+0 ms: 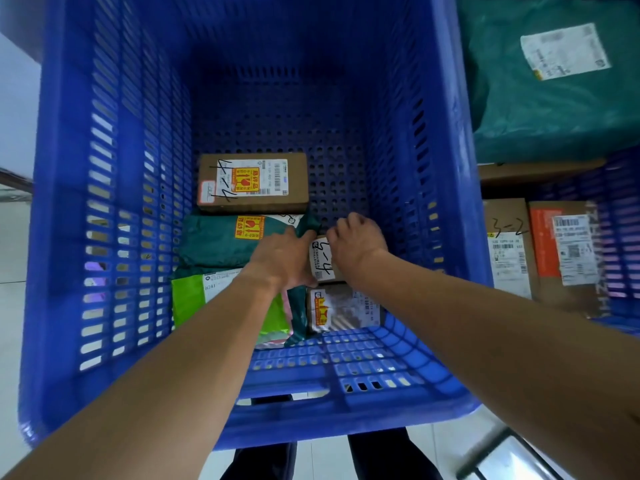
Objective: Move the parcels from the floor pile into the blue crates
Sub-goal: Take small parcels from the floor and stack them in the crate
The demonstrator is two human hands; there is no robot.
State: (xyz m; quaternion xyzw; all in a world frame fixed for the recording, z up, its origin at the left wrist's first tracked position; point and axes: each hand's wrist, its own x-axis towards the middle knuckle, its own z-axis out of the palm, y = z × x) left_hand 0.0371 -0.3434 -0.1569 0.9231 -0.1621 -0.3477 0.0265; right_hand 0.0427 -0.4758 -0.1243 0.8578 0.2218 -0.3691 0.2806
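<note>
Both arms reached down into a deep blue crate (114, 209) with slotted walls. The left hand (287, 258) and the right hand (356, 244) held a small box (322, 259) between them, the left on its left side, the right over its top right corner. Its white label carried handwriting. The box sat low in the crate, at or just above the floor; whether it rested there could not be told.

Other parcels crowded around it. A brown carton (252, 183) with a yellow and red fragile sticker lay flat at the far left of the floor. Just nearer was a dark green bag (221, 242), its right end touching the left hand's fingers. Nearer still lay a bright green bag (194, 299), partly under the left forearm. A silver parcel (343, 308) lay directly below the small box, against the near wall. The floor to the right of the carton and beyond the hands was bare perforated plastic.

To the right, a second crate (620, 237) held two upright cartons with labels, a tan one (509, 251) and one with an orange panel (568, 251). Above them lay a large teal bag (540, 98) with a white label. Dark trouser legs (377, 455) showed below the crate over pale floor tiles.
</note>
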